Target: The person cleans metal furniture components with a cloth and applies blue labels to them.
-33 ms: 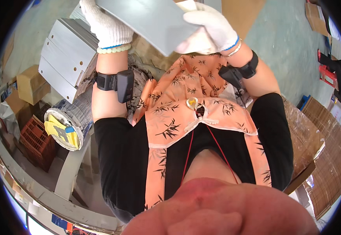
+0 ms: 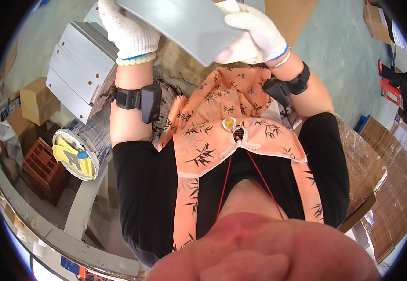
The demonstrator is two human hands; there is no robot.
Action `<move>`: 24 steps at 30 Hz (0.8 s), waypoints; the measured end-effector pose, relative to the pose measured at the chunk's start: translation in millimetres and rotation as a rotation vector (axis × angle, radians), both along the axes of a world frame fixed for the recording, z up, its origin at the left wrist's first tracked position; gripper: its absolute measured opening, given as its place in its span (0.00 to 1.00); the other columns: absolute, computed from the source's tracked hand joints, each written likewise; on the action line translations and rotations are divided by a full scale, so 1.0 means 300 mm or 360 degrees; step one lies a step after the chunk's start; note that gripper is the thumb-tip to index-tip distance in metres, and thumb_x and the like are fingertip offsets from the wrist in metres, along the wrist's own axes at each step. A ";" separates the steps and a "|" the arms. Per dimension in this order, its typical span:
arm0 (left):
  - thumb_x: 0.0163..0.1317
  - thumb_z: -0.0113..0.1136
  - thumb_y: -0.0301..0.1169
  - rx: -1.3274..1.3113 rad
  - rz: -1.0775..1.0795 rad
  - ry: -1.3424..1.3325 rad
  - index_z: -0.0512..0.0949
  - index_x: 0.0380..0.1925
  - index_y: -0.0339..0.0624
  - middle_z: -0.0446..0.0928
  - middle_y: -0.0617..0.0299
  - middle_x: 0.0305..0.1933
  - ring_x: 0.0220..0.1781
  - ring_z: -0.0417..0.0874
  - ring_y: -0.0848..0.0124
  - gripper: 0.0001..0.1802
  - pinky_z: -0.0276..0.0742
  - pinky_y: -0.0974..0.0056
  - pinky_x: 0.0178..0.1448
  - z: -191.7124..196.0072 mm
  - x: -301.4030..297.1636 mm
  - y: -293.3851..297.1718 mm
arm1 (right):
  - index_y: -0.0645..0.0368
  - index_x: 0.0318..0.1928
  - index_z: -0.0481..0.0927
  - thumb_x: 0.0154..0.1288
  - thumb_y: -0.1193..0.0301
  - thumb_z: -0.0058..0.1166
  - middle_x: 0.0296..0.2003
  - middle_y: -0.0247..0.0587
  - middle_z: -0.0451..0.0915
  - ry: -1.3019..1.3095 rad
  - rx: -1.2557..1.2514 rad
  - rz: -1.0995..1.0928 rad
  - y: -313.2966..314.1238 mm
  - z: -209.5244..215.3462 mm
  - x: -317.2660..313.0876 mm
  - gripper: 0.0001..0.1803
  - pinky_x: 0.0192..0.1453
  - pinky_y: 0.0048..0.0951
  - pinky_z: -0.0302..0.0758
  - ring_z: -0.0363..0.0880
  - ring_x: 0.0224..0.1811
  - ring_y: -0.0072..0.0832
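place: workshop; signs: stacked grey drilled panels point(image 2: 75, 70); cardboard box point(image 2: 39, 100); reddish-brown slatted crate point(image 2: 44, 164)

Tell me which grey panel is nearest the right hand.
The top-middle panel, reaching the right hand and its cloth; the stacked panels are farther off, beyond the left hand.

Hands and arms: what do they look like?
The left hand and right hand wear white knitted gloves with blue edges. There's a pale green beaded bracelet on the left, a thin pale bangle on the right. Each forearm has a black strap with a boxy black device. Above are short black sleeves.
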State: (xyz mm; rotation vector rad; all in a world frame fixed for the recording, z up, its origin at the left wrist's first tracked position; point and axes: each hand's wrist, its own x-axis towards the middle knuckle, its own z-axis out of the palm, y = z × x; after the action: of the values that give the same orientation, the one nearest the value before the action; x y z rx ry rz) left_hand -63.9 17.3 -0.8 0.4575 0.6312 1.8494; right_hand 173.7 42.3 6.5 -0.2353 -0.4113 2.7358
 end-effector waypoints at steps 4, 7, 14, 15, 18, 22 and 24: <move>0.72 0.46 0.28 0.0034 0.0773 0.0966 0.55 0.77 0.39 0.64 0.48 0.75 0.76 0.66 0.57 0.34 0.66 0.56 0.76 -0.027 0.021 0.041 | 0.77 0.59 0.75 0.67 0.72 0.57 0.49 0.57 0.85 -0.0075 0.0113 -0.0128 0.035 -0.012 0.041 0.24 0.43 0.44 0.86 0.87 0.43 0.42; 0.62 0.46 0.16 -0.0110 0.1247 0.2028 0.50 0.79 0.38 0.59 0.49 0.78 0.77 0.63 0.62 0.43 0.62 0.60 0.77 -0.019 0.007 0.009 | 0.77 0.59 0.76 0.67 0.72 0.57 0.48 0.55 0.85 -0.0147 0.0121 -0.0129 0.058 -0.010 0.090 0.24 0.41 0.41 0.86 0.87 0.43 0.41; 0.73 0.57 0.32 -0.0177 0.0617 0.0605 0.69 0.68 0.33 0.75 0.46 0.67 0.65 0.78 0.63 0.27 0.75 0.62 0.64 -0.059 -0.140 -0.012 | 0.75 0.56 0.78 0.68 0.71 0.59 0.45 0.48 0.86 -0.0546 0.0639 -0.0215 0.050 0.016 0.120 0.21 0.43 0.30 0.83 0.86 0.43 0.32; 0.73 0.57 0.32 -0.0173 0.0609 0.0597 0.69 0.68 0.33 0.75 0.46 0.67 0.65 0.78 0.63 0.27 0.75 0.62 0.64 -0.034 -0.088 -0.010 | 0.69 0.57 0.78 0.68 0.69 0.60 0.48 0.44 0.85 -0.0808 0.0980 -0.0266 0.051 -0.024 0.150 0.21 0.50 0.29 0.81 0.85 0.47 0.29; 0.62 0.49 0.17 -0.0087 0.0418 0.1170 0.53 0.78 0.36 0.63 0.53 0.74 0.71 0.67 0.65 0.41 0.63 0.63 0.74 0.075 0.056 -0.024 | 0.63 0.57 0.79 0.67 0.67 0.62 0.45 0.40 0.84 -0.1049 0.1363 -0.0365 0.017 -0.025 0.132 0.21 0.44 0.27 0.80 0.83 0.39 0.25; 0.63 0.52 0.18 -0.0076 0.0308 0.0587 0.59 0.75 0.37 0.70 0.57 0.70 0.69 0.71 0.65 0.38 0.65 0.61 0.74 0.098 0.041 -0.036 | 0.65 0.58 0.76 0.67 0.72 0.62 0.34 0.36 0.83 -0.1172 0.1676 -0.0259 -0.011 0.014 0.085 0.21 0.26 0.19 0.76 0.77 0.22 0.14; 0.65 0.55 0.21 -0.0078 0.0191 0.0350 0.69 0.67 0.38 0.76 0.59 0.63 0.65 0.75 0.64 0.28 0.68 0.60 0.71 0.056 0.013 -0.038 | 0.64 0.57 0.77 0.65 0.71 0.63 0.33 0.36 0.83 -0.1308 0.1875 -0.0251 -0.025 0.011 0.067 0.21 0.25 0.20 0.75 0.77 0.21 0.15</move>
State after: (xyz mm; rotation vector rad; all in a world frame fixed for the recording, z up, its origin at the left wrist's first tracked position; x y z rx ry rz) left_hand -60.0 5.8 16.1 0.6068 0.8669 1.9067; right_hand 193.8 34.7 9.8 -0.9516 -1.9436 1.6917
